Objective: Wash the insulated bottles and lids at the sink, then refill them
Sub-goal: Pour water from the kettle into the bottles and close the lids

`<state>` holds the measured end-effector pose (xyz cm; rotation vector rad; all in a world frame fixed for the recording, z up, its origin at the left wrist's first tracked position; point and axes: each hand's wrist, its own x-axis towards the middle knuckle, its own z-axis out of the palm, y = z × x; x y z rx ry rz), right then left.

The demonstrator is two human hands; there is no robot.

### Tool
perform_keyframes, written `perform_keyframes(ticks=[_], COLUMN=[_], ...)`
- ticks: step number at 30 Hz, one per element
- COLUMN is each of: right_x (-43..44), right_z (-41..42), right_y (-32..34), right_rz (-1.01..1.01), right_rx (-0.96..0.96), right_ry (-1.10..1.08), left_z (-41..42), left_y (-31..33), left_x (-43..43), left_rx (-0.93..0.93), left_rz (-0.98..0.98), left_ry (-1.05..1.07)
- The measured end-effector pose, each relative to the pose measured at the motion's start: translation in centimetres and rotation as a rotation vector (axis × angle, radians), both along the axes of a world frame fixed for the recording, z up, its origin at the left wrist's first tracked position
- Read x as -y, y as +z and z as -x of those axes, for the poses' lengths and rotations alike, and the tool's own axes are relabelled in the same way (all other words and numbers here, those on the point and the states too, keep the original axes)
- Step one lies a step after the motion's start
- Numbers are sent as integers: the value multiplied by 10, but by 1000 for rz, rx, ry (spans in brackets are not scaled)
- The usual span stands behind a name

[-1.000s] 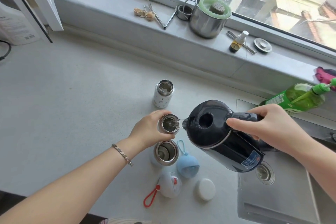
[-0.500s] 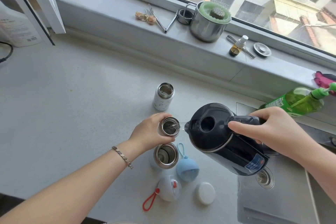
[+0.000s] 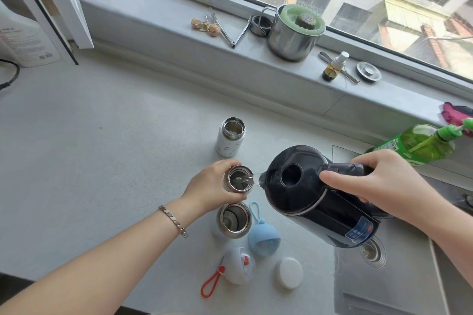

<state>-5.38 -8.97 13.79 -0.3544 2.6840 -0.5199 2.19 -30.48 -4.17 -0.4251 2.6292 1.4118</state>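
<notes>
Pale countertop (image 3: pixel 102 161) is seen beside a sink (image 3: pixel 396 276). At its centre an open steel bottle (image 3: pixel 236 178) is gripped by the left hand (image 3: pixel 212 186), fingers curled round it. A black kettle (image 3: pixel 314 199) is held tilted by the right hand (image 3: pixel 378 181), fingers wrapped round its handle; water (image 3: pixel 250 178) is poured into the bottle.

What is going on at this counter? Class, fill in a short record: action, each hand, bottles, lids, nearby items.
Action: water pours from the tilted kettle into the middle bottle
Left hand: grips the middle bottle, which is upright
Right hand: holds the kettle by its handle
Other bottles: white bottle farther back, wider bottle nearer, both open
Lids: blue lid, red-loop lid, flat white lid, all off, on the counter
Nearby: sink at right, green soap bottle, steel pot on the windowsill
</notes>
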Motion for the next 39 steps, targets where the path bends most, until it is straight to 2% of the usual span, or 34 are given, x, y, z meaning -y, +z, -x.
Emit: perform_keyframes(ticks=[39], right_x=[8], right_z=[4], right_y=[6], right_rz=[-100], right_rx=[-41], right_ry=[46], left_z=[1], left_y=[-10], left_x=[2], left_rx=[-24], left_rz=[-14], left_ry=[-2])
